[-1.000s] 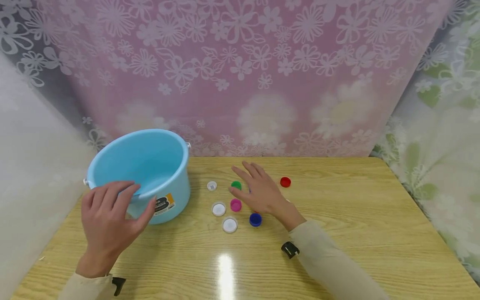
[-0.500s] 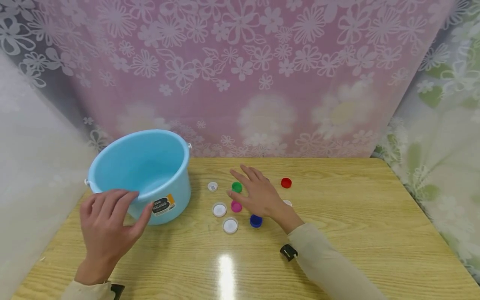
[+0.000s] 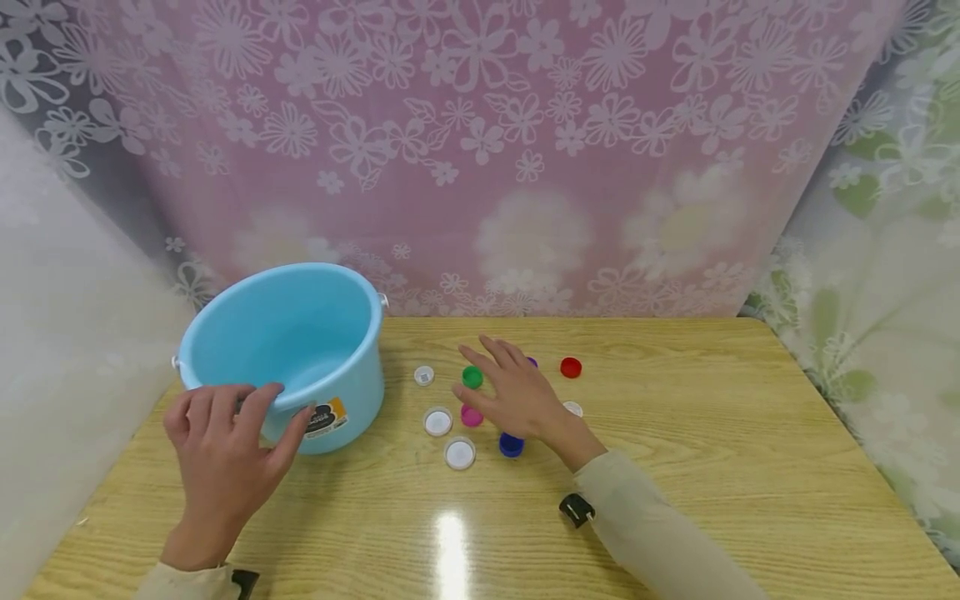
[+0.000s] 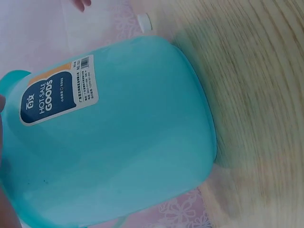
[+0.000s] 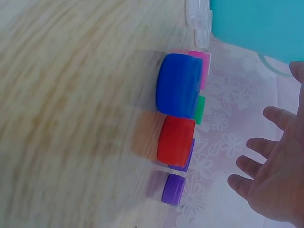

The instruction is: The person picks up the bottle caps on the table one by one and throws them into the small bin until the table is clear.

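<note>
My left hand [image 3: 225, 450] grips the near rim of a light blue bucket [image 3: 352, 375], fingers over the edge and thumb outside. The left wrist view shows the bucket's labelled side [image 4: 133, 128]. My right hand [image 3: 517, 396] hovers palm down with spread fingers above loose bottle caps, holding nothing. Around it lie a green cap [image 3: 472, 377], a pink cap [image 3: 472, 416], a blue cap [image 3: 512, 445] and a white cap [image 3: 573, 409]. In the right wrist view, a red cap [image 5: 176, 141] and a purple cap [image 5: 174, 189] stand near the blue one [image 5: 179, 85].
Between bucket and right hand lie a small white cap [image 3: 423, 376] and two clear-rimmed white caps, one nearer the bucket [image 3: 437, 422] and one nearer me [image 3: 460, 452]. Another red cap [image 3: 571, 367] lies farther right on the wooden table [image 3: 712, 433]. A flowered pink curtain [image 3: 480, 208] hangs behind.
My right hand has drawn back slightly towards me, and a purple cap now shows beyond its fingers. The bucket and my left hand have shifted slightly to the right.
</note>
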A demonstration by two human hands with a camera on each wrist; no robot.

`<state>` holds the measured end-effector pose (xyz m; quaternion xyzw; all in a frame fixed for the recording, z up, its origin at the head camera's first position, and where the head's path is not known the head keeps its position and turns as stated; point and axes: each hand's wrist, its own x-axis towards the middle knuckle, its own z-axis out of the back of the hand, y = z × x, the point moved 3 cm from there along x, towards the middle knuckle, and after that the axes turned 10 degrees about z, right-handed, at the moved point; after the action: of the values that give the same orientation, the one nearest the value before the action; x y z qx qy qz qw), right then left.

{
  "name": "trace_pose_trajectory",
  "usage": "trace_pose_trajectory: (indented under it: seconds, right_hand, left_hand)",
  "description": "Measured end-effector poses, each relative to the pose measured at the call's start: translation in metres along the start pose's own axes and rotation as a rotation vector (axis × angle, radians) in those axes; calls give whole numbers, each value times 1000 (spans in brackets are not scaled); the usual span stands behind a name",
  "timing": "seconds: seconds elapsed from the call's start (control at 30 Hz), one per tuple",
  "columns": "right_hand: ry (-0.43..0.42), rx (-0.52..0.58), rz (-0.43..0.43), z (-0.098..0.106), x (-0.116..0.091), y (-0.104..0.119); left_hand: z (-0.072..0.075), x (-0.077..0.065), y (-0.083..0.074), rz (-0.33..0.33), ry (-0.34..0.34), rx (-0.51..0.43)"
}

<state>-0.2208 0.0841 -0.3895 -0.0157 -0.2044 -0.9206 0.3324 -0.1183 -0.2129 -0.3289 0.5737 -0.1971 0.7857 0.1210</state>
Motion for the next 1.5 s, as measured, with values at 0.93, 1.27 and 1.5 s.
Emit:
trace_pose_trajectory:
  seconds: [0.93,1.27,1.5]
  right_hand:
    - [-14,1,15,-1,-5,-14]
    - [-9,16,7,-5,1,-15]
    - [18,0,-2,-9,7,-15]
  left_hand:
    - [-12,-9,2,78,-30,40]
    - [-13,-8,2,77,-34,61]
    - [-13,-7,1,84,-20,68]
